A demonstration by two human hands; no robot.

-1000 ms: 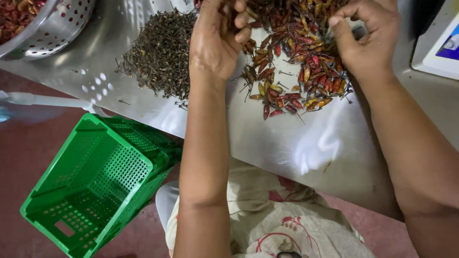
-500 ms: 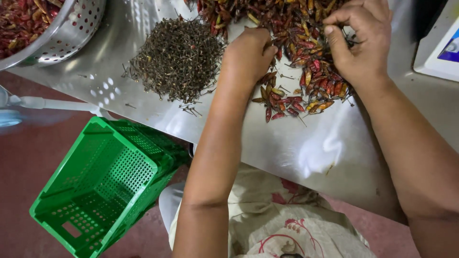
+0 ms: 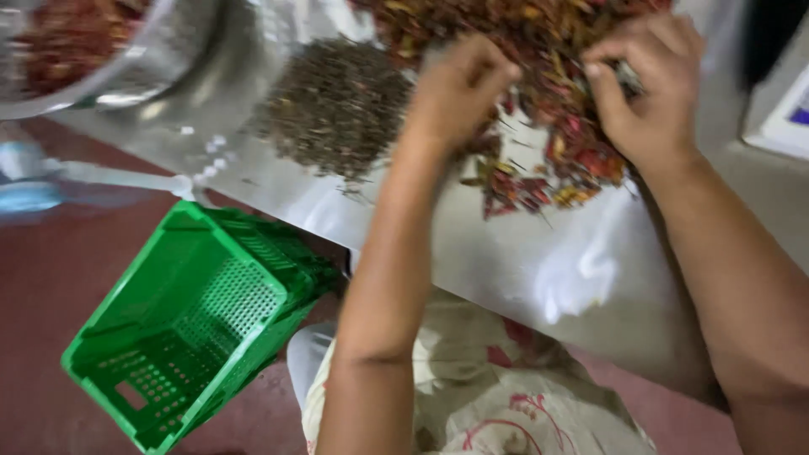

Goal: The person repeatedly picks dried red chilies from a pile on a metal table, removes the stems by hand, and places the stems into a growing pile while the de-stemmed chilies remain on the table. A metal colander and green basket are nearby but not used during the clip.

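A heap of dried red chillies [image 3: 548, 93] lies on a shiny steel table [image 3: 539, 261]. My left hand [image 3: 459, 88] is curled, knuckles up, at the heap's left edge, fingers in the chillies. At the heap's right side my right hand [image 3: 649, 84] pinches a small dark piece between thumb and fingers. A separate mound of dark stems [image 3: 337, 109] sits to the left of my left hand. The frame is blurred, so what the left hand holds is unclear.
A steel colander [image 3: 126, 59] with red chillies stands at the table's top left. A green plastic crate [image 3: 194, 320] sits tilted on the reddish floor below the table edge. A white device [image 3: 779, 118] is at the far right. My patterned clothing shows at the bottom.
The view has shifted, moving everything right and down in frame. My left hand went from the heap's upper left down to its left edge. The right hand stays on the heap's right side.
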